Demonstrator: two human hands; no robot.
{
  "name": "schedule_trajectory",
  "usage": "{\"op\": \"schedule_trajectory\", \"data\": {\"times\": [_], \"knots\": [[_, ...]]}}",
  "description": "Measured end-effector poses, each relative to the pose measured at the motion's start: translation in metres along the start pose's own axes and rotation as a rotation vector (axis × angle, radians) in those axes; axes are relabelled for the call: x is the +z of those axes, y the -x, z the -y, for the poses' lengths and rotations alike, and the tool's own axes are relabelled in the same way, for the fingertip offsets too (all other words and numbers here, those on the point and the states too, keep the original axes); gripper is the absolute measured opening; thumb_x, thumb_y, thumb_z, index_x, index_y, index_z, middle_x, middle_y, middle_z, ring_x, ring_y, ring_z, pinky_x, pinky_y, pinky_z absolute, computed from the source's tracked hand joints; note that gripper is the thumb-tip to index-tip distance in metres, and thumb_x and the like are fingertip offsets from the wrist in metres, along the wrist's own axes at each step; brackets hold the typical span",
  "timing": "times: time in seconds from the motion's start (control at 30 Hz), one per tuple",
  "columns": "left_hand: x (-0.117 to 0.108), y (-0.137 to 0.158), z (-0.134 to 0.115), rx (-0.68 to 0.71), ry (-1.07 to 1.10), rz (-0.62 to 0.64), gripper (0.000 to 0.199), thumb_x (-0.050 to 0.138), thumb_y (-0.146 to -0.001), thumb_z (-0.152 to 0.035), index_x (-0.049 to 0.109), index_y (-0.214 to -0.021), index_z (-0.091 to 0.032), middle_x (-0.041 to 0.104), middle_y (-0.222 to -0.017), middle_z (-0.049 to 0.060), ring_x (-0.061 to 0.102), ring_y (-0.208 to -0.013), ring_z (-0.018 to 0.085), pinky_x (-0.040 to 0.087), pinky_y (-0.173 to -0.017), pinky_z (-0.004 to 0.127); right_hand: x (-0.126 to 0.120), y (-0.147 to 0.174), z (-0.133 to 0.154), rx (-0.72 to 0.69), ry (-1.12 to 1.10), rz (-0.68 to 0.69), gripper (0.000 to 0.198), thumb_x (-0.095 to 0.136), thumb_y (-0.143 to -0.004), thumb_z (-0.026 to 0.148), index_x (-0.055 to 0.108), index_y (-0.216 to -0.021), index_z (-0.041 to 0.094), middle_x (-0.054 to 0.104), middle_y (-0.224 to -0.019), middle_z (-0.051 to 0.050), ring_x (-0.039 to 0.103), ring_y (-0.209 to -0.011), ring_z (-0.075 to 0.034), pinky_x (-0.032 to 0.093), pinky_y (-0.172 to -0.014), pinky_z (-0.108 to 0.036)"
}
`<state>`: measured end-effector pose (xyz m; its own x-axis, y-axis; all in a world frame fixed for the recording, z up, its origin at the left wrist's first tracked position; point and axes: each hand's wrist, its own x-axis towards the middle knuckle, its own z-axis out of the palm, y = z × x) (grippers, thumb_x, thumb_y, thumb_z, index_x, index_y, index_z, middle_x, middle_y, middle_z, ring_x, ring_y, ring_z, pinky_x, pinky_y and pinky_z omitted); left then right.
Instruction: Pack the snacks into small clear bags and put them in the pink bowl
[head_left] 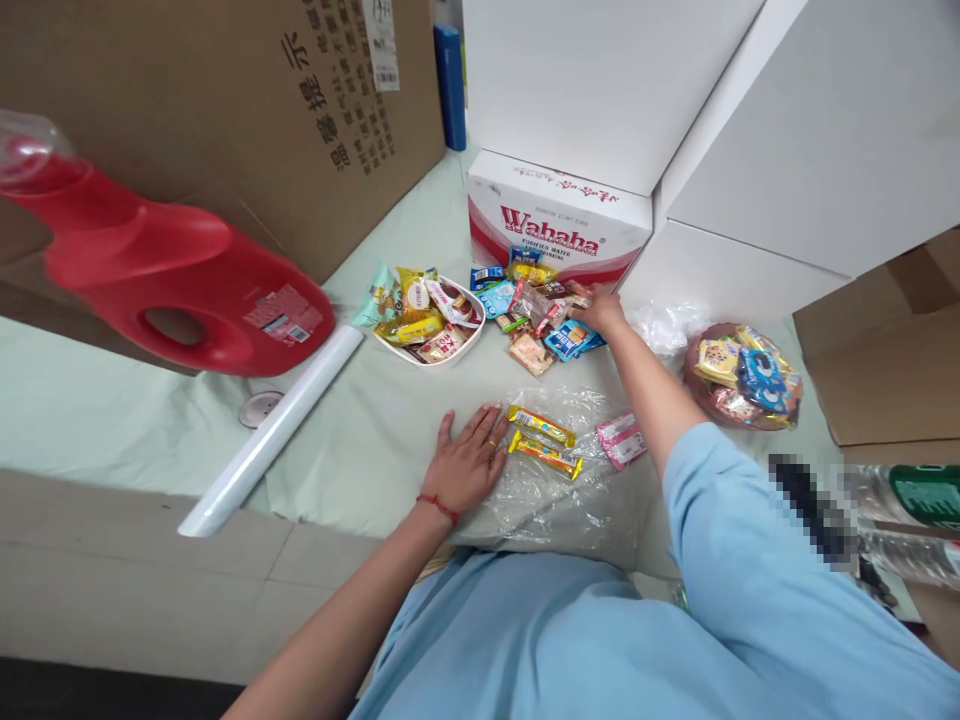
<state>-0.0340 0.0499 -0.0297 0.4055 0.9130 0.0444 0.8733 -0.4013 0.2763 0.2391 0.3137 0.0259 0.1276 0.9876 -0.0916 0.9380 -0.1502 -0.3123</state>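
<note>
My left hand (pixel 469 462) lies flat with fingers spread on a sheet of clear plastic film (pixel 555 510). Beside its fingertips, two yellow snack bars (pixel 544 440) rest on the film, and a pink packet (pixel 621 440) is farther right. My right hand (pixel 602 312) reaches into a loose pile of wrapped snacks (pixel 529 310). Its fingers are bent together at the pile's right edge, near a brown-red packet and a blue packet (pixel 568 340); what they grip, if anything, is hidden. Left of the pile stands a white dish (pixel 469 345) filled with snack packets.
A Wahaha carton (pixel 555 215) stands behind the pile. On the right is a round bowl (pixel 697 385) of packets near crumpled plastic (pixel 667 325). At left are a red detergent bottle (pixel 202 280), a white roll (pixel 274 430) and a large cardboard box (pixel 225 110). Plastic bottles (pixel 915 495) lie at right.
</note>
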Motion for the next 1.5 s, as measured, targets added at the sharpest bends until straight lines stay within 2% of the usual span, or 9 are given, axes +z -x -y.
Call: {"op": "schedule_trajectory", "data": {"times": [0.17, 0.43, 0.6, 0.73, 0.83, 0.97, 1.1, 1.3, 1.5], "knots": [[-0.002, -0.001, 0.000, 0.009, -0.011, 0.012, 0.052, 0.036, -0.105, -0.036, 0.044, -0.157, -0.030, 0.038, -0.166, 0.007, 0.040, -0.152, 0.027, 0.006, -0.128, 0.063, 0.005, 0.046, 0.025, -0.085, 0.143, -0.032, 0.045, 0.054, -0.098, 0.033, 0.056, -0.141, 0.018, 0.065, -0.127, -0.020, 0.066, -0.109, -0.034, 0.052, -0.091, -0.043], [-0.002, -0.002, 0.000, 0.015, -0.025, 0.028, 0.052, 0.036, -0.105, -0.035, 0.045, -0.157, -0.029, 0.035, -0.167, 0.008, 0.039, -0.152, 0.029, 0.006, -0.127, 0.065, 0.028, 0.146, 0.037, -0.413, 0.291, 0.094, 0.050, 0.033, -0.105, 0.028, 0.043, -0.154, 0.024, 0.060, -0.132, -0.019, 0.067, -0.099, -0.030, 0.049, -0.086, -0.039], [-0.001, -0.002, 0.000, 0.013, -0.033, 0.021, 0.050, 0.035, -0.106, -0.036, 0.049, -0.154, -0.030, 0.037, -0.166, 0.007, 0.040, -0.152, 0.028, 0.006, -0.127, 0.064, 0.014, 0.119, 0.014, -0.411, 0.112, 0.047, 0.053, 0.047, -0.099, 0.035, 0.048, -0.150, 0.021, 0.063, -0.133, -0.016, 0.064, -0.107, -0.031, 0.049, -0.091, -0.040], [-0.002, -0.002, -0.001, 0.007, -0.032, 0.024, 0.051, 0.035, -0.106, -0.036, 0.048, -0.154, -0.028, 0.037, -0.166, 0.008, 0.039, -0.152, 0.027, 0.006, -0.127, 0.064, -0.013, 0.077, -0.006, -0.295, -0.065, -0.127, 0.060, 0.049, -0.098, 0.035, 0.042, -0.153, 0.012, 0.065, -0.130, -0.019, 0.063, -0.109, -0.030, 0.049, -0.096, -0.042], [-0.002, -0.002, -0.001, 0.005, -0.022, 0.024, 0.052, 0.036, -0.105, -0.036, 0.046, -0.155, -0.028, 0.037, -0.166, 0.007, 0.039, -0.152, 0.027, 0.006, -0.127, 0.064, -0.023, 0.079, -0.001, -0.273, -0.075, -0.215, 0.058, 0.046, -0.101, 0.038, 0.043, -0.154, 0.012, 0.063, -0.133, -0.020, 0.062, -0.112, -0.031, 0.049, -0.098, -0.044], [-0.002, -0.002, 0.000, 0.008, -0.013, 0.011, 0.052, 0.037, -0.105, -0.036, 0.046, -0.155, -0.031, 0.039, -0.165, 0.008, 0.040, -0.152, 0.029, 0.007, -0.127, 0.064, 0.001, 0.131, 0.037, -0.728, -0.016, 0.051, 0.041, 0.038, -0.106, 0.031, 0.068, -0.130, 0.019, 0.069, -0.127, -0.014, 0.058, -0.122, -0.026, 0.045, -0.107, -0.041], [-0.001, -0.002, 0.000, 0.009, -0.025, 0.009, 0.049, 0.037, -0.105, -0.036, 0.053, -0.150, -0.027, 0.053, -0.156, 0.012, 0.045, -0.149, 0.029, 0.007, -0.127, 0.065, 0.037, 0.164, 0.073, -1.166, 0.082, 0.268, 0.039, 0.045, -0.106, 0.030, 0.062, -0.141, 0.027, 0.053, -0.156, -0.004, 0.036, -0.150, -0.020, 0.023, -0.126, -0.043], [0.000, -0.001, -0.002, 0.011, -0.003, -0.007, 0.054, 0.034, -0.106, -0.036, 0.040, -0.159, -0.029, 0.037, -0.166, 0.008, 0.039, -0.152, 0.027, 0.006, -0.128, 0.064, 0.032, 0.116, 0.052, -1.020, 0.211, 0.180, 0.040, 0.042, -0.107, 0.024, 0.062, -0.141, 0.027, 0.053, -0.157, -0.004, 0.029, -0.154, -0.021, 0.006, -0.128, -0.053], [0.003, 0.000, -0.001, 0.002, 0.037, -0.022, 0.054, 0.033, -0.106, -0.038, 0.040, -0.159, -0.032, 0.037, -0.167, 0.006, 0.037, -0.153, 0.025, 0.001, -0.128, 0.062, -0.007, 0.093, 0.017, -0.721, 0.074, -0.078, 0.038, 0.049, -0.102, 0.030, 0.070, -0.132, 0.021, 0.053, -0.154, -0.011, 0.035, -0.148, -0.029, 0.027, -0.121, -0.053]]}}
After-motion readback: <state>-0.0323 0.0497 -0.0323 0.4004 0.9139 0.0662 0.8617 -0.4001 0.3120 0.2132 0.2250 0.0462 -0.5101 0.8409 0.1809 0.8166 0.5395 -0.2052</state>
